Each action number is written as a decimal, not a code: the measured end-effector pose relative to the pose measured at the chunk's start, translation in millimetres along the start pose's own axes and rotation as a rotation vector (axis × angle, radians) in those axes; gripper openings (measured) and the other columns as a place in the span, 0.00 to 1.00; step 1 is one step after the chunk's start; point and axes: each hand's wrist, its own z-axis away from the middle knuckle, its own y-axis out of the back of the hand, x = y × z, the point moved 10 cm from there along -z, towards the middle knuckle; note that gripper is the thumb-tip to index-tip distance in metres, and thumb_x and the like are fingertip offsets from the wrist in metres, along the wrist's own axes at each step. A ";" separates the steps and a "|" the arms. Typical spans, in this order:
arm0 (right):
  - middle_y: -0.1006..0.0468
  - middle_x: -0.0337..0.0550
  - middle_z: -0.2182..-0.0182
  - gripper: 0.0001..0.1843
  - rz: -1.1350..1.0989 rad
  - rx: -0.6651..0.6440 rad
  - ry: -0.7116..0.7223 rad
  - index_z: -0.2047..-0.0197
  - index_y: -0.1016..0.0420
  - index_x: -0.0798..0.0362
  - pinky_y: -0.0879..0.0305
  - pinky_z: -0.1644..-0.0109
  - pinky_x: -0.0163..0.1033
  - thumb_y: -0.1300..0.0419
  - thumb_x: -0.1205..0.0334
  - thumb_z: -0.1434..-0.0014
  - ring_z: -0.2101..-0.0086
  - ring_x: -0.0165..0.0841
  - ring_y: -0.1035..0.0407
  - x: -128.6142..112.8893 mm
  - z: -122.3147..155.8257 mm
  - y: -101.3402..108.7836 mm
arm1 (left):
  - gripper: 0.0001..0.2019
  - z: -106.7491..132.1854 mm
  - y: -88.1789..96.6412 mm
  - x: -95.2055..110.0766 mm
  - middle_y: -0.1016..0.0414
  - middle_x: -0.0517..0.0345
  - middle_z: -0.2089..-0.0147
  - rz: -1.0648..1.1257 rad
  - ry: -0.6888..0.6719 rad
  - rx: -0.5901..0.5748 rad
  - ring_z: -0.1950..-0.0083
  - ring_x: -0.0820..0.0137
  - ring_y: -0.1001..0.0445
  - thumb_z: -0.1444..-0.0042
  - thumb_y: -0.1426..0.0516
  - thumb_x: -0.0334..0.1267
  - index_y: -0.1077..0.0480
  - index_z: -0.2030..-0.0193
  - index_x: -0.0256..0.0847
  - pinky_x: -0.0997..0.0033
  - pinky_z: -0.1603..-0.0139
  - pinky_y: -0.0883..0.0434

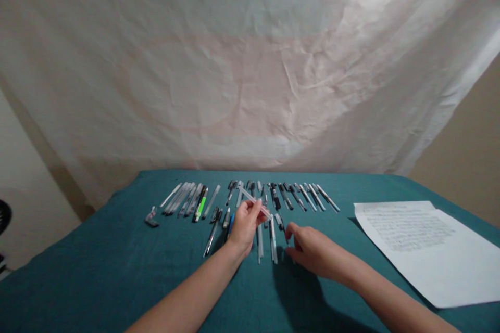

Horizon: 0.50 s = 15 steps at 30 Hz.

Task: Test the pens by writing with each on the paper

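My left hand is closed on a slim, clear whitish pen, held slanting above the table between thumb and fingers. To its right, my right hand curls down to the table, thumb and index finger closing on a dark-capped clear pen; part of that pen is hidden by the fingers. Between the hands lie whitish pens, side by side. Beside my left wrist are a black-capped clear pen, a grey-white pen and a partly covered blue pen.
Several pens and a green-labelled highlighter form a row at the back left of the green-covered table. More pens lie at back right. A small crumpled object sits left; written paper sheets lie right.
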 end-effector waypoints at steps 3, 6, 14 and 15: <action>0.27 0.41 0.77 0.11 -0.174 0.175 0.014 0.66 0.31 0.54 0.45 0.73 0.32 0.50 0.57 0.44 0.76 0.30 0.34 9.0 -5.6 28.4 | 0.13 8.1 -15.0 -2.0 0.29 0.58 0.75 -0.096 0.034 -0.098 0.73 0.73 0.30 0.55 0.38 0.43 0.33 0.69 0.35 0.77 0.75 0.36; 0.29 0.40 0.77 0.16 -0.447 0.230 0.015 0.67 0.32 0.55 0.44 0.76 0.31 0.52 0.51 0.43 0.78 0.28 0.35 16.1 -11.0 36.3 | 0.12 19.6 -32.5 -4.4 0.30 0.60 0.76 -0.266 0.034 -0.222 0.75 0.73 0.31 0.55 0.39 0.43 0.33 0.70 0.36 0.77 0.77 0.38; 0.33 0.36 0.82 0.18 -0.764 0.152 -0.004 0.74 0.34 0.57 0.47 0.81 0.28 0.47 0.48 0.47 0.82 0.24 0.41 16.6 -19.7 20.5 | 0.10 39.3 -56.6 -7.1 0.28 0.57 0.73 -0.430 -0.022 -0.424 0.72 0.72 0.30 0.51 0.42 0.43 0.32 0.71 0.37 0.76 0.72 0.36; 0.34 0.35 0.83 0.18 -0.770 0.157 -0.030 0.74 0.34 0.56 0.48 0.81 0.28 0.48 0.48 0.47 0.83 0.23 0.42 22.0 -20.7 20.3 | 0.11 38.1 -56.2 -7.0 0.28 0.57 0.74 -0.457 -0.021 -0.432 0.73 0.72 0.29 0.49 0.44 0.44 0.32 0.70 0.37 0.76 0.73 0.36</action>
